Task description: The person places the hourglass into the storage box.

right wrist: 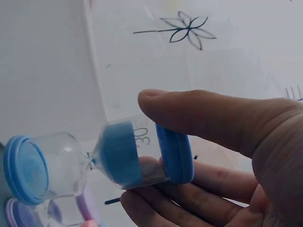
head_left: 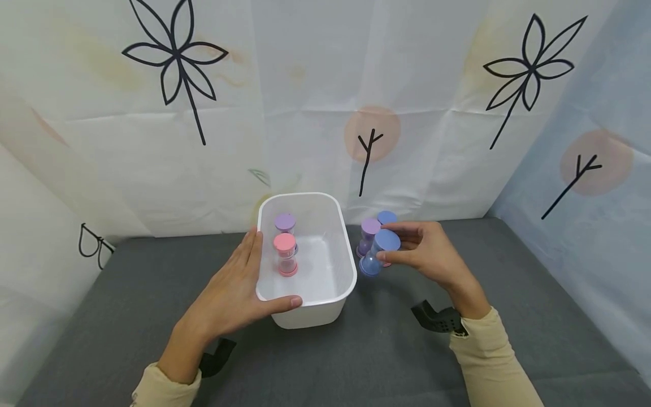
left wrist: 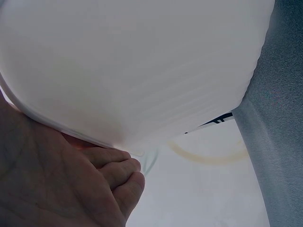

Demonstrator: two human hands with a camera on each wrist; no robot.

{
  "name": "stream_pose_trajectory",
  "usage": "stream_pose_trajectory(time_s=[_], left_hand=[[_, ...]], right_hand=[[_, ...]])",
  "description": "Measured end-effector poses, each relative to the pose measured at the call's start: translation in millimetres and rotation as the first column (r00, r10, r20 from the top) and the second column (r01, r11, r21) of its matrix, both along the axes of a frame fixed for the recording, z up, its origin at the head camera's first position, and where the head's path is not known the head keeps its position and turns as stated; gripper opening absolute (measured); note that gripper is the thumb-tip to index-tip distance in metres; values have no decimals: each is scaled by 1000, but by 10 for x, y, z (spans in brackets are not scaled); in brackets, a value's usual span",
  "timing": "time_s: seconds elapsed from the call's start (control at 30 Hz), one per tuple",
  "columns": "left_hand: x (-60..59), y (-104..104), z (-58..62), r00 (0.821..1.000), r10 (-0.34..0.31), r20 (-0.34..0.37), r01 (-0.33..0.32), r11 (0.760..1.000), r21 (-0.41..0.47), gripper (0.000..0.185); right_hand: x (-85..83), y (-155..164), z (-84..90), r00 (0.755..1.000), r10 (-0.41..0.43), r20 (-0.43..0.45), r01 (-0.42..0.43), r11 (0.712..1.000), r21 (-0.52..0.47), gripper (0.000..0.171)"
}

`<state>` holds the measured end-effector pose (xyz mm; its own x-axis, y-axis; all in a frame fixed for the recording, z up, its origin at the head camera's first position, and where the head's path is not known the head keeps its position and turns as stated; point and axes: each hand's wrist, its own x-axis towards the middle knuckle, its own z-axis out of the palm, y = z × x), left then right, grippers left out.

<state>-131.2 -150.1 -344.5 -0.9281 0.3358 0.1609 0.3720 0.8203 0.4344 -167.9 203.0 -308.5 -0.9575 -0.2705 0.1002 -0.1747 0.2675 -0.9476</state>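
Observation:
My right hand [head_left: 432,251] pinches a blue hourglass [head_left: 371,264] by its upper end, between thumb and fingers. In the right wrist view this hourglass [right wrist: 118,153] has blue sand in the half near my hand and a "30" on the glass. Beside it stand a purple hourglass [head_left: 369,227] and another with a blue cap [head_left: 387,216], partly hidden. My left hand [head_left: 229,291] rests against the white plastic bin [head_left: 311,315], fingers straight along its left side and thumb over the front rim. Inside the bin stand a pink hourglass [head_left: 286,244] and a purple-capped one [head_left: 285,221] behind it.
The bin and hourglasses are on a dark grey cloth-covered table [head_left: 325,367]. A white curtain [head_left: 305,141] with plant drawings hangs right behind, and a bluish one [head_left: 595,237] is at the right. A bit of pink shows low behind the held hourglass.

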Motion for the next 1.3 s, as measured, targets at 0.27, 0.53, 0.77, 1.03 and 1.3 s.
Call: stream_pose_trajectory(time_s=[0.27, 0.53, 0.77, 1.03, 1.3], left_hand=[[-9, -10, 4, 1000, -2, -2, 2, 1000, -5, 131], [-7, -11, 16, 1000, -5, 4, 5, 1000, -5, 131], [-11, -10, 22, 1000, -8, 6, 8, 1000, 3, 131], [-4, 0, -1, 1000, -11, 1, 11, 1000, 9, 133], [9, -5, 0, 1000, -12, 0, 12, 1000, 3, 131]], right_hand=[[120, -33, 132, 995, -67, -69, 64, 997, -45, 56], [221, -64, 237, 978, -113, -177, 81, 980, -181, 53], [303, -114, 313, 966, -158, -207, 100, 960, -263, 51], [395, -190, 345, 966, -107, -236, 24, 943, -332, 52], [377, -326, 509, 979, -11, -203, -49, 955, -291, 53]])
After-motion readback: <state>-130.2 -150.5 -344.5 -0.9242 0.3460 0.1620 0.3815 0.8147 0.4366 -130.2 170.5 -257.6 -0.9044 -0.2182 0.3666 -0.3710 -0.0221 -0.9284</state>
